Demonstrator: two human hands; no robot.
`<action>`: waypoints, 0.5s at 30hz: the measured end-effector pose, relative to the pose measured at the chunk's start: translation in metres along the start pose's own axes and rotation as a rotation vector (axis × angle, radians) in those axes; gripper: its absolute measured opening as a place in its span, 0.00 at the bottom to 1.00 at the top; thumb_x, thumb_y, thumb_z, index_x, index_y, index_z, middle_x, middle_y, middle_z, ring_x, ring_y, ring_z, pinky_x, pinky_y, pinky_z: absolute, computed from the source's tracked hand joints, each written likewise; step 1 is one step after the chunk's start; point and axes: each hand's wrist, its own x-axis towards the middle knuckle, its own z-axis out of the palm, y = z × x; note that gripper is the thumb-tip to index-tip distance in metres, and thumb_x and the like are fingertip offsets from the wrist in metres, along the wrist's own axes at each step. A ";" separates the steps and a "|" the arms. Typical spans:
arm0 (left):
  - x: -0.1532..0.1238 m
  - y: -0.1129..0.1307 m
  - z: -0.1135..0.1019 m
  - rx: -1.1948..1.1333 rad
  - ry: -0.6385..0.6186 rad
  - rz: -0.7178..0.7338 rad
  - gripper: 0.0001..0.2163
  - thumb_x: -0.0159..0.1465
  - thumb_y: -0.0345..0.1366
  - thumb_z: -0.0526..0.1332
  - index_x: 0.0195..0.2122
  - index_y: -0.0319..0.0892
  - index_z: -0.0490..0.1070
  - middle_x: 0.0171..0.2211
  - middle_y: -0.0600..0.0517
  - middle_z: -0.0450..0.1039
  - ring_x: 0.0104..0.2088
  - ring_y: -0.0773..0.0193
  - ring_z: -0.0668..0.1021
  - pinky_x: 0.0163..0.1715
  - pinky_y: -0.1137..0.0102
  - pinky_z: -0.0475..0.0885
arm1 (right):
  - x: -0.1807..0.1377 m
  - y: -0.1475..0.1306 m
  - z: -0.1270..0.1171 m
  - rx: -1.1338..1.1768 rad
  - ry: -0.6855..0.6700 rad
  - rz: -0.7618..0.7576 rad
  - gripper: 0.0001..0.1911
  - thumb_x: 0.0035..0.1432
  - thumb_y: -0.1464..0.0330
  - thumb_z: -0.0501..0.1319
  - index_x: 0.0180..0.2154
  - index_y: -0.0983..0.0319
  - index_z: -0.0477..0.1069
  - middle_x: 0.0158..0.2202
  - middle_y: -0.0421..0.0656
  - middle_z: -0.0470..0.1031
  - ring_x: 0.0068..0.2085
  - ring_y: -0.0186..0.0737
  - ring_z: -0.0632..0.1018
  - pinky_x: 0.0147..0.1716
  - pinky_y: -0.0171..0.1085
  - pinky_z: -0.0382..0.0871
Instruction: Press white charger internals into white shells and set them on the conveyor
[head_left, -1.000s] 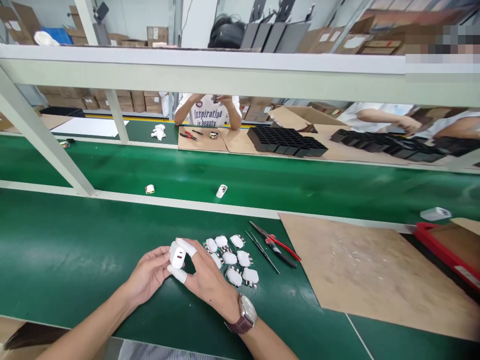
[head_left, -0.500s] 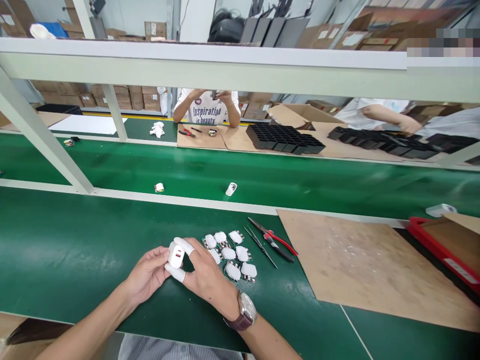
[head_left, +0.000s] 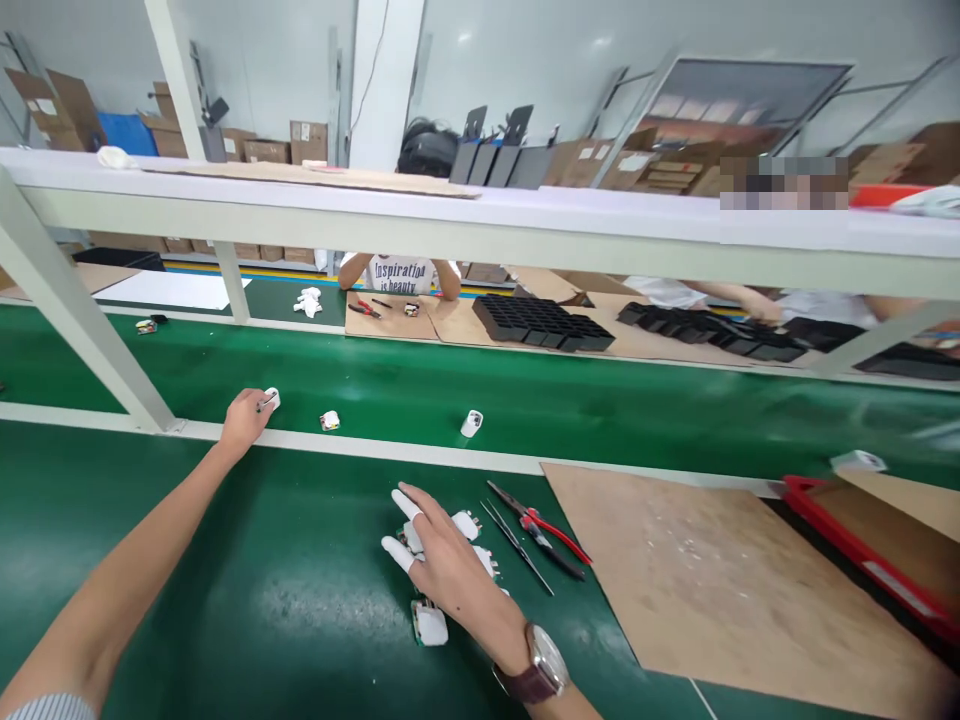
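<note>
Charger [head_left: 272, 398], white: one, at the belt [head_left: 397, 385], gripped by the left hand [head_left: 244, 422], not yet released. Second charger [head_left: 472, 424]: on the belt, unheld. Lone board [head_left: 330, 421]: on the belt, between the two. Boards [head_left: 430, 624]: several, uncased on the bench [head_left: 300, 590]; judged as the portion left. Right hand [head_left: 459, 568]: over the boards, fingers spread, no grip seen; contact cannot be told. Tweezers [head_left: 517, 549], pliers [head_left: 531, 520]: beside the boards, not in hand.
</note>
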 end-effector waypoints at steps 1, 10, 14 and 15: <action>0.001 -0.004 0.004 0.012 -0.008 0.009 0.11 0.59 0.42 0.67 0.37 0.41 0.76 0.46 0.40 0.78 0.48 0.44 0.81 0.55 0.51 0.74 | 0.009 0.004 0.001 -0.015 -0.003 -0.002 0.24 0.71 0.65 0.61 0.65 0.63 0.64 0.68 0.58 0.66 0.66 0.57 0.73 0.61 0.57 0.74; -0.134 -0.014 -0.078 0.038 0.094 0.150 0.23 0.68 0.47 0.65 0.62 0.48 0.68 0.61 0.43 0.71 0.55 0.50 0.80 0.56 0.53 0.79 | 0.180 0.048 0.060 -0.121 -0.046 -0.051 0.22 0.64 0.62 0.67 0.56 0.67 0.73 0.51 0.56 0.79 0.53 0.52 0.82 0.53 0.48 0.77; -0.221 -0.022 -0.186 0.100 0.373 0.000 0.19 0.68 0.46 0.65 0.57 0.45 0.73 0.58 0.44 0.74 0.49 0.53 0.83 0.51 0.57 0.82 | 0.219 0.034 0.077 -0.065 -0.014 -0.158 0.11 0.64 0.67 0.65 0.29 0.64 0.78 0.31 0.53 0.80 0.34 0.47 0.82 0.37 0.42 0.75; -0.245 -0.028 -0.219 0.155 0.454 -0.074 0.19 0.68 0.47 0.65 0.56 0.44 0.73 0.56 0.43 0.76 0.48 0.53 0.83 0.51 0.57 0.82 | 0.217 0.029 0.077 -0.040 0.003 -0.193 0.17 0.66 0.66 0.63 0.25 0.63 0.77 0.28 0.53 0.79 0.31 0.44 0.81 0.34 0.40 0.74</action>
